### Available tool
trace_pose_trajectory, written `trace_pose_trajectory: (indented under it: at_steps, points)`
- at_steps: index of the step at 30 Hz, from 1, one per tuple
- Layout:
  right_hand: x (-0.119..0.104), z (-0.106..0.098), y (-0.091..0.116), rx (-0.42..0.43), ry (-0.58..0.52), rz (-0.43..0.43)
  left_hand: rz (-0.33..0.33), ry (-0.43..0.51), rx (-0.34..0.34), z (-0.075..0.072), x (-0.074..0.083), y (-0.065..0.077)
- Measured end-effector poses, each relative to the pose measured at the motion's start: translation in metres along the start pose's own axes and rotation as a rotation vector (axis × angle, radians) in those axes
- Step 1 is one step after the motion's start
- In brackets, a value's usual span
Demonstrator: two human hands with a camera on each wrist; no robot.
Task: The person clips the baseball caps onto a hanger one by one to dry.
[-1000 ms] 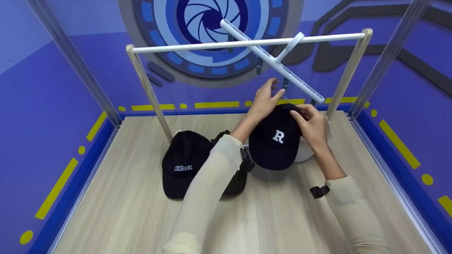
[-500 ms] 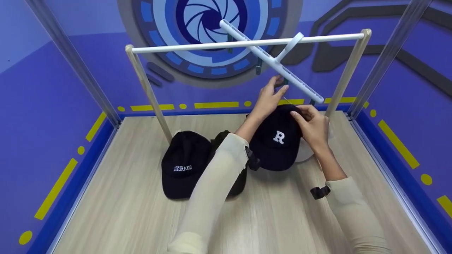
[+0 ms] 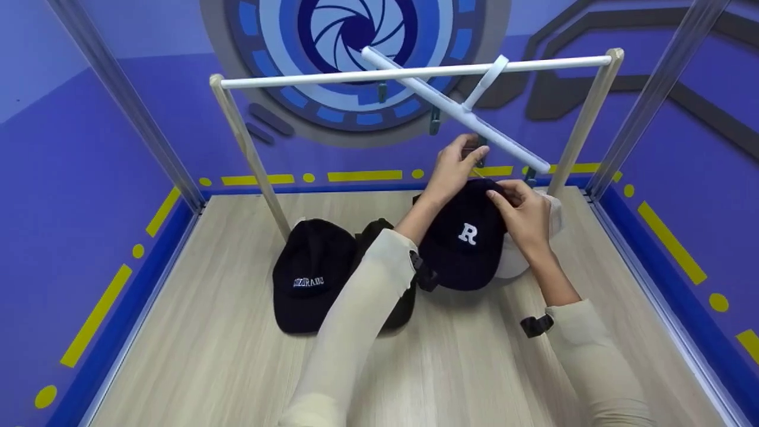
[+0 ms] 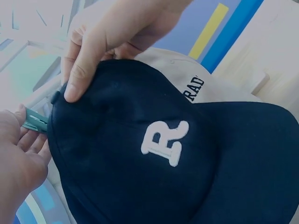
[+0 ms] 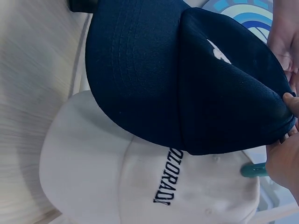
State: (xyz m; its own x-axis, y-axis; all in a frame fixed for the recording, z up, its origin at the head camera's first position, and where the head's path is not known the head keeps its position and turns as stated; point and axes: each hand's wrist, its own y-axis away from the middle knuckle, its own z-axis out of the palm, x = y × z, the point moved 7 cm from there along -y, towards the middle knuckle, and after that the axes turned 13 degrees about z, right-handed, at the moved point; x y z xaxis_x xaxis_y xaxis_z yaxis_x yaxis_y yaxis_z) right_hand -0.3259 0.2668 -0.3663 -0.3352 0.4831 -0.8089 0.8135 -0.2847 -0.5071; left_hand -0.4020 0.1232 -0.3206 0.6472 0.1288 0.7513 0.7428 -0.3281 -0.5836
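Note:
A navy baseball cap (image 3: 456,249) with a white letter R hangs below the white clip hanger (image 3: 439,95). My right hand (image 3: 525,216) pinches the top of its crown between thumb and fingers. At the cap's top, my left hand (image 3: 453,169) pinches a green clip (image 4: 36,121) of the hanger, seen best in the left wrist view. Whether the clip bites the fabric is hard to see. Behind the navy cap is a cream cap (image 5: 210,193) with dark lettering, a green clip (image 5: 254,170) at its crown.
The hanger hooks over a white rod (image 3: 332,77) on wooden posts. A black cap (image 3: 311,261) lettered COLORADO lies on the wooden table (image 3: 195,326), with a dark cap (image 3: 400,311) beside it, partly behind my left sleeve. More green clips (image 3: 434,121) hang from the hanger.
The hanger has tipped, its far left end lower than before. The navy cap has sunk slightly. My left hand has shifted a little right; more of the cream cap shows.

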Motion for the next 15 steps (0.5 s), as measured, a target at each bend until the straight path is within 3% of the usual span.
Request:
trace_pose_trajectory:
  at_steps: [15]
  points:
    - [0.0032,-0.0023,0.0042,0.008,0.034,0.034,-0.018,-0.017,0.108,-0.0089,0.0038,-0.0001]
